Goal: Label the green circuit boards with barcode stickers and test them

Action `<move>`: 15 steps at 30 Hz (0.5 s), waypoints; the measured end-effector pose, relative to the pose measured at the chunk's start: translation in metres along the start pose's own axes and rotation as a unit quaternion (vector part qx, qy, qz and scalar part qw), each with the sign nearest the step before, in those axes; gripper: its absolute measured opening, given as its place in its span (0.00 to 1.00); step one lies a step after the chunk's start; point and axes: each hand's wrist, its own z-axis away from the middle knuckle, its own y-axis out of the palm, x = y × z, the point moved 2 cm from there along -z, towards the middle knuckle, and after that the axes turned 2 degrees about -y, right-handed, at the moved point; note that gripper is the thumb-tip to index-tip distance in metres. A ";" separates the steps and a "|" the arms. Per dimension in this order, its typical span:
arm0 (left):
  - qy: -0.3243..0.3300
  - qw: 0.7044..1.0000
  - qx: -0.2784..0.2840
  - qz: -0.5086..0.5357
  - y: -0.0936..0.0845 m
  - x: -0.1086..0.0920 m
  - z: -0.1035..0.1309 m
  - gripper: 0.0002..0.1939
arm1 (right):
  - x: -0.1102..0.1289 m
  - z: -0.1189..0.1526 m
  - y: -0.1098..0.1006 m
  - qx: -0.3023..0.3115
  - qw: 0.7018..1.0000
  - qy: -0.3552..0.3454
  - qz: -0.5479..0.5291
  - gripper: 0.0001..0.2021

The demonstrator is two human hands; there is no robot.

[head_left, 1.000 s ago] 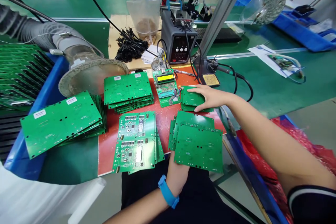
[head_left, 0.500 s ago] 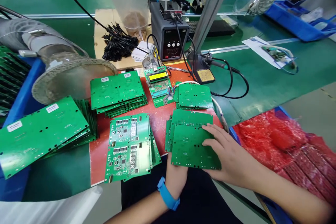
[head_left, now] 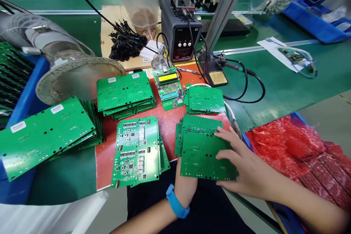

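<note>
Head-height view forward, down onto workbench (head_left: 290,97)

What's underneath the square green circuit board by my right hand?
Beneath the square green circuit board, other green boards show past its far and left edges. Your left hand is partly under too; its fingers and the boards' middles are covered.

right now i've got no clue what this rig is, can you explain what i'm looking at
There's no robot: a person works with two bare hands. The view comes from a camera worn on their head, looking forward and down. The right hand curls over the edge of a green board; whether it grips, I can't tell. The left hand, mostly hidden beneath the boards, seems to support them. More stacked boards lie about, with a yellow display on a red mat. Behind stands a grey soldering station.
</note>
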 end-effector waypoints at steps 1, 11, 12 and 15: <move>0.000 1.000 -0.004 0.003 -0.001 0.000 0.001 0.17 | -0.001 0.001 0.002 -0.003 1.000 -0.001 -0.011 0.21; 0.009 1.000 -0.008 -0.010 -0.001 -0.003 0.002 0.15 | -0.004 0.000 -0.005 0.015 0.997 0.012 -0.081 0.20; 0.010 1.000 -0.007 -0.010 0.000 -0.003 0.001 0.16 | -0.004 -0.001 -0.006 0.013 0.996 0.005 -0.083 0.19; 0.012 1.000 -0.004 -0.017 0.001 -0.004 0.002 0.16 | -0.007 -0.002 -0.004 0.016 0.995 0.008 -0.103 0.21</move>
